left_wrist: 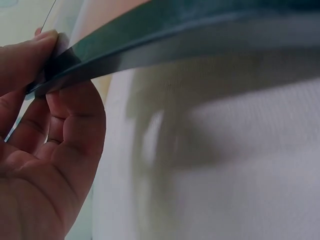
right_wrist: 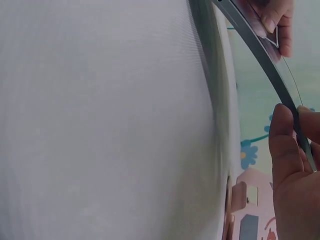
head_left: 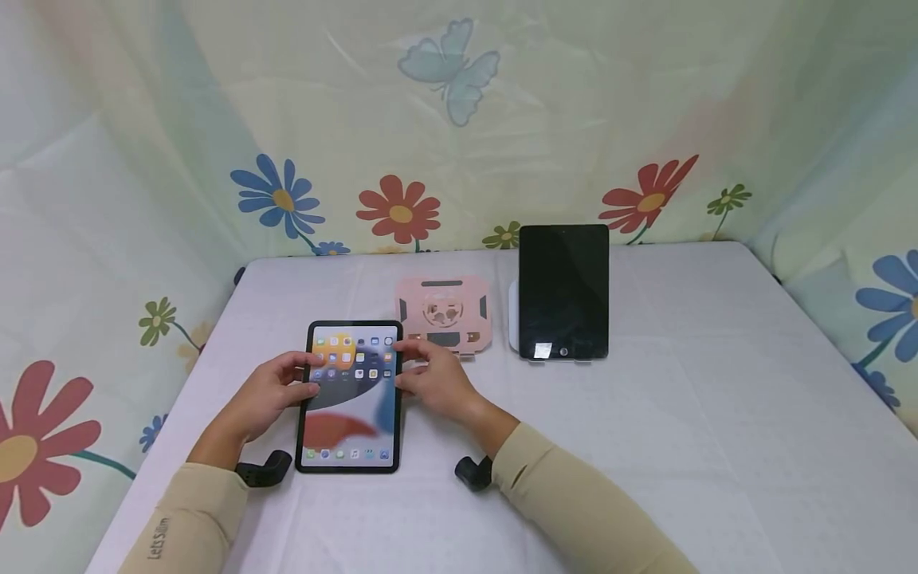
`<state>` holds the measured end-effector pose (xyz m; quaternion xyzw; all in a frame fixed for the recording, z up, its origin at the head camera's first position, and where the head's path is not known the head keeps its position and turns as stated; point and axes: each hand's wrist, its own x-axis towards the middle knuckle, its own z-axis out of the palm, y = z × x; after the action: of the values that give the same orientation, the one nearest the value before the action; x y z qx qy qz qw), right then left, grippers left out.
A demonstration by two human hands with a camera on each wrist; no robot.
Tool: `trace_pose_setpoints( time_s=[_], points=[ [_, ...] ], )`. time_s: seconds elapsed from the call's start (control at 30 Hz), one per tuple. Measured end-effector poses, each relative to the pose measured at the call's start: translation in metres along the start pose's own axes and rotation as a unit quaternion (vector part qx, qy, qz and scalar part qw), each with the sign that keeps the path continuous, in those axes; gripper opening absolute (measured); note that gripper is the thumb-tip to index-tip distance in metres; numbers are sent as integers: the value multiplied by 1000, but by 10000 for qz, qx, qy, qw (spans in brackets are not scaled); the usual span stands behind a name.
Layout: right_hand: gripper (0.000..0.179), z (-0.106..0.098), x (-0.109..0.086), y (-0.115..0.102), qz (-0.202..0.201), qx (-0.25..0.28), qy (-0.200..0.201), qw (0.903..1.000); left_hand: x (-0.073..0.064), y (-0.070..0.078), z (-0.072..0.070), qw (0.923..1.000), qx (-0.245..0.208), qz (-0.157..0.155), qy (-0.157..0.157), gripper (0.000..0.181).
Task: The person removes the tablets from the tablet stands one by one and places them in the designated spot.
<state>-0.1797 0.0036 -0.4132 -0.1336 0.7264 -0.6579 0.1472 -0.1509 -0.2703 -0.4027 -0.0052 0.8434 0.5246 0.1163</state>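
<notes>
A tablet [head_left: 351, 430] with a lit home screen and black bezel is held upright, nearest the table's left side. My left hand [head_left: 268, 391] pinches its left edge, with the thumb on the screen side and curled fingers behind, as the left wrist view shows. My right hand [head_left: 441, 383] grips the opposite edge near the top. In the right wrist view, the tablet's edge [right_wrist: 265, 65] passes between right thumb and fingers. A thin curved line, like a clear sheet's edge, shows beside the screen there. Under the tablet [left_wrist: 175, 37], a shadow falls on the white cloth.
Behind the tablet stands a pink case [head_left: 476, 315] with dark patches and a round centre. To its right, a dark-screened tablet [head_left: 562, 295] leans upright on a clear stand, with something white behind it. The white table [head_left: 645, 446] ends at a flowered curtain [head_left: 545, 104].
</notes>
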Motion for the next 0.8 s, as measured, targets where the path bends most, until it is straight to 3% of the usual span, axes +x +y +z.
trace_pose_setpoints(
  time_s=[0.3,0.8],
  points=[
    [48,8,-1,7,24,126,-34,9999,0,-10,-4,9999,-99,-80,-106,40],
    [50,14,3,9,278,121,-17,9995,1,-12,-10,9992,-207,-284,-202,41]
  ],
)
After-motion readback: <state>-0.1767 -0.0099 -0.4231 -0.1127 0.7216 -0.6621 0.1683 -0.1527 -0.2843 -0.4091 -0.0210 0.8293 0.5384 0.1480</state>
